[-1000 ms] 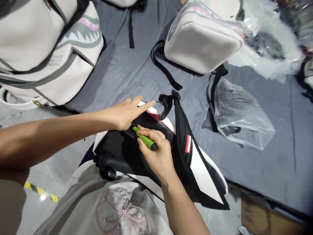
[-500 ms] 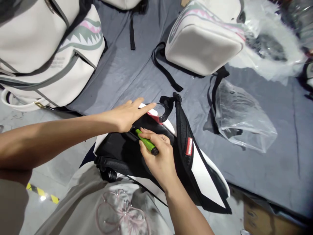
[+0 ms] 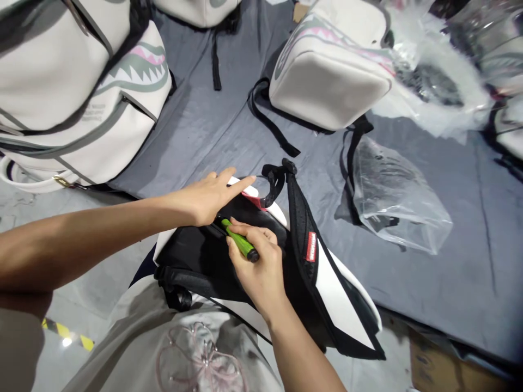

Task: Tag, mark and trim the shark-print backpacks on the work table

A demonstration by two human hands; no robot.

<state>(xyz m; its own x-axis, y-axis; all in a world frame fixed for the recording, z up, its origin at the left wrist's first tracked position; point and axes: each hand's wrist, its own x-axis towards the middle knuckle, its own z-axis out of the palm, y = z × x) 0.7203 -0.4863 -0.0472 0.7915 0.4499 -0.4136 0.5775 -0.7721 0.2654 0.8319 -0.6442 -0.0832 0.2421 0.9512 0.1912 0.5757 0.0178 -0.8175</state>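
The table (image 3: 441, 179) is covered with a dark grey sheet. A cream backpack (image 3: 330, 90) is positioned at top centre, with its black straps laid on the sheet. An open clear plastic bag (image 3: 402, 196) is placed at right of centre; crumpled clear plastic (image 3: 439, 81) is located at upper right. Cream backpacks with a toothed print (image 3: 126, 130) are stacked at upper left.
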